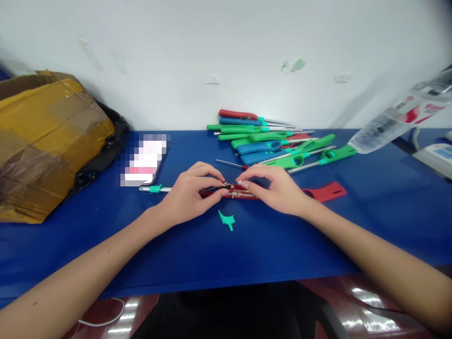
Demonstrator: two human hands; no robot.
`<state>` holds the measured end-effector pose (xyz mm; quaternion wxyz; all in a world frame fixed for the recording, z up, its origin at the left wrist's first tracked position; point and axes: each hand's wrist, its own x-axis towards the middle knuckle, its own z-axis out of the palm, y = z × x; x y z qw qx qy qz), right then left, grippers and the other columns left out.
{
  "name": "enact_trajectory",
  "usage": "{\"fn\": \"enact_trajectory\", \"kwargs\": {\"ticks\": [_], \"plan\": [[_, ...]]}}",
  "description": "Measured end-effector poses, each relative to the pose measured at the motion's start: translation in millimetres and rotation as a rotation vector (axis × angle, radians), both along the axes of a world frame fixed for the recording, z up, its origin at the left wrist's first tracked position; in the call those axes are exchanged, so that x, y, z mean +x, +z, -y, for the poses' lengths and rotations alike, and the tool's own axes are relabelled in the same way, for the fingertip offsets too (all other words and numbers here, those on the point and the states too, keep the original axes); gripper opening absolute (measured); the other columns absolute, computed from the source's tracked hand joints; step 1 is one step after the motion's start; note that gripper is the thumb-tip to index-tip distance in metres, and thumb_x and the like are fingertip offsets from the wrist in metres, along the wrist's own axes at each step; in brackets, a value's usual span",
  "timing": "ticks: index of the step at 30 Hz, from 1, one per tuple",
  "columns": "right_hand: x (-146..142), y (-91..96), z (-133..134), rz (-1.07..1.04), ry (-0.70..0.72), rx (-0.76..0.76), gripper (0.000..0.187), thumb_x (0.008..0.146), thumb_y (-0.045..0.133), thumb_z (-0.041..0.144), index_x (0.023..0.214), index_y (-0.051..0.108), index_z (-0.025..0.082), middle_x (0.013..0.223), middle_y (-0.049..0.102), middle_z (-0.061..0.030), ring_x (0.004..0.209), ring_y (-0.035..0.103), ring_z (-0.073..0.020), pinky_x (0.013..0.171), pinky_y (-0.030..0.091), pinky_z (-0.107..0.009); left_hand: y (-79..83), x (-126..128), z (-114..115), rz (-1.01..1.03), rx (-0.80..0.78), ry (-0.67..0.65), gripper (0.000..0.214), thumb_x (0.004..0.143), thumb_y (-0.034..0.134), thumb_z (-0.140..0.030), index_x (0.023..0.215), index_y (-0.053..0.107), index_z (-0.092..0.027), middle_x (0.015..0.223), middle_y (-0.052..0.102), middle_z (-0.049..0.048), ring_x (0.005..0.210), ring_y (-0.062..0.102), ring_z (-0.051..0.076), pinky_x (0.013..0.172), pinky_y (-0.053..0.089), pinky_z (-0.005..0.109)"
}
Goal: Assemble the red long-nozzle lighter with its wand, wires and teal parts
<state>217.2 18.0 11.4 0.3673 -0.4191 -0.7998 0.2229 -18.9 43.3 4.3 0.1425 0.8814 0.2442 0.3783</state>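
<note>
An opened red gas lighter (pixel 243 194) lies on the blue table, its inner parts showing. My left hand (pixel 189 192) is closed in a pinch on a small black part (pixel 228 186) with thin wires, just over the lighter's body. From the right, my right hand (pixel 278 188) pinches at the same spot; a tiny whitish bit shows at its fingertips, too small to name. A metal tube with a green collar (pixel 155 189) sticks out left of my left hand. Nearer me lies a loose green trigger (pixel 227 220). Beside my right wrist is a red shell piece (pixel 332 191).
Behind my hands lies a pile of green, blue and red lighters (pixel 263 136), with a thin screwdriver (pixel 229 164) in front. A phone (pixel 146 160) and a taped cardboard box (pixel 52 146) are on the left. A plastic bottle (pixel 391 117) leans at the right.
</note>
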Motion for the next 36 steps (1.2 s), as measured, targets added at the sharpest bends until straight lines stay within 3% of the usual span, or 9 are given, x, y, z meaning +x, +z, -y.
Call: {"fn": "enact_trajectory", "kwargs": {"ticks": [15,26,36], "plan": [[-1.0,0.8,0.4,0.014,0.036,-0.007,0.012,0.09,0.061,0.018,0.093,0.072,0.02,0.09,0.075,-0.0029,0.083,0.066,-0.0175,0.077,0.051,-0.029,-1.1,0.8,0.2,-0.003,-0.019,-0.025,0.005,0.086,0.07,-0.019,0.085,0.074,-0.016,0.094,0.071,0.0072,0.091,0.062,0.019,0.081,0.054,0.033],[-2.1,-0.7,3.8,0.05,0.051,0.089,0.009,0.09,0.063,0.02,0.09,0.072,0.022,0.09,0.076,-0.0034,0.084,0.064,-0.0196,0.076,0.051,-0.033,-1.4,0.0,0.4,-0.01,-0.019,-0.023,0.007,0.087,0.069,-0.021,0.086,0.074,-0.017,0.093,0.071,0.0072,0.09,0.062,0.019,0.079,0.055,0.033],[-1.9,2.9,1.1,-0.064,0.033,-0.105,0.013,0.091,0.06,0.025,0.092,0.072,0.02,0.091,0.075,-0.0036,0.084,0.067,-0.0184,0.079,0.051,-0.031,-0.4,0.2,1.5,-0.031,0.01,-0.002,0.009,0.089,0.066,-0.022,0.087,0.073,-0.018,0.093,0.071,0.0064,0.089,0.063,0.019,0.08,0.055,0.033]]}}
